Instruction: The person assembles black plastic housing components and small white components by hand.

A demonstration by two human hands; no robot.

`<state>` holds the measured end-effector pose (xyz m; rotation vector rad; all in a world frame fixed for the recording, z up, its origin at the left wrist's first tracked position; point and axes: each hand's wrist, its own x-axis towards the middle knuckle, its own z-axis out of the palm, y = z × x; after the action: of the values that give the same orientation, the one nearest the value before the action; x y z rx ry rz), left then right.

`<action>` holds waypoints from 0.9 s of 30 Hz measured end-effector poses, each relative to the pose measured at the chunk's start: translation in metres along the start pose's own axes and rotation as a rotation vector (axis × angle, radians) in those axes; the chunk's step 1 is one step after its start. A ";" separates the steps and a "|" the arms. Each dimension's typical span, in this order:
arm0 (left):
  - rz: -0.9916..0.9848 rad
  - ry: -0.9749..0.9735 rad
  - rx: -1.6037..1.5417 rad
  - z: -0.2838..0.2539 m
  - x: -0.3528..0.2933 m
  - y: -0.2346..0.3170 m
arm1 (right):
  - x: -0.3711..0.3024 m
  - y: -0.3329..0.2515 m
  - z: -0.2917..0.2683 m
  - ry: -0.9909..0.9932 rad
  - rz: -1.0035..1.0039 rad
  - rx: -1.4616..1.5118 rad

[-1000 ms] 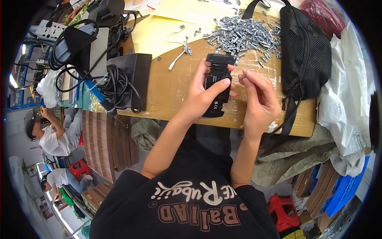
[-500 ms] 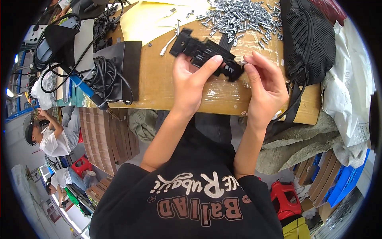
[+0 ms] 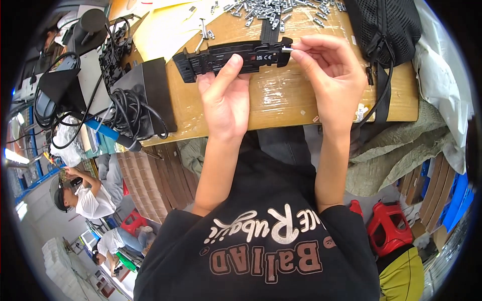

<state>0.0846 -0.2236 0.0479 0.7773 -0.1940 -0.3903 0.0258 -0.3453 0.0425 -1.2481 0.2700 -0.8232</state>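
Observation:
My left hand (image 3: 226,103) grips a long black plastic housing (image 3: 233,52) from the near side, thumb across its face. The housing lies nearly level above the table, printed labels toward me. At its right end, my right hand (image 3: 334,83) pinches a small silvery metal piece (image 3: 287,49) between thumb and forefinger. That piece touches the end of the housing or sits very close to it; which one I cannot tell. Just beyond lies a heap of small metal parts (image 3: 273,9), with a black strap-like strip (image 3: 269,32) between heap and housing.
On the left, a blue-and-black tool (image 3: 113,133) lies by coiled black cables (image 3: 133,113) and a dark box (image 3: 155,88). A yellow sheet (image 3: 160,35) covers the far left of the table. At right sits a black mesh bag (image 3: 384,30). Two people work beyond the left side.
The housing has turned from a slant to nearly level and shifted left in the picture. My right hand's fingertips, with the metal piece, have come to its right end. The view has tilted.

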 end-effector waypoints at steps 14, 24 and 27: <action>-0.059 -0.015 -0.082 -0.004 -0.004 0.003 | -0.002 0.004 0.003 -0.036 -0.154 -0.069; -0.039 -0.035 -0.058 -0.003 -0.003 0.003 | -0.001 0.004 0.000 -0.047 -0.165 -0.087; -0.037 -0.017 -0.044 -0.002 -0.003 0.004 | -0.002 0.001 0.001 -0.033 -0.063 -0.077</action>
<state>0.0836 -0.2182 0.0497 0.7348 -0.1867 -0.4350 0.0252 -0.3427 0.0416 -1.3464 0.2387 -0.8517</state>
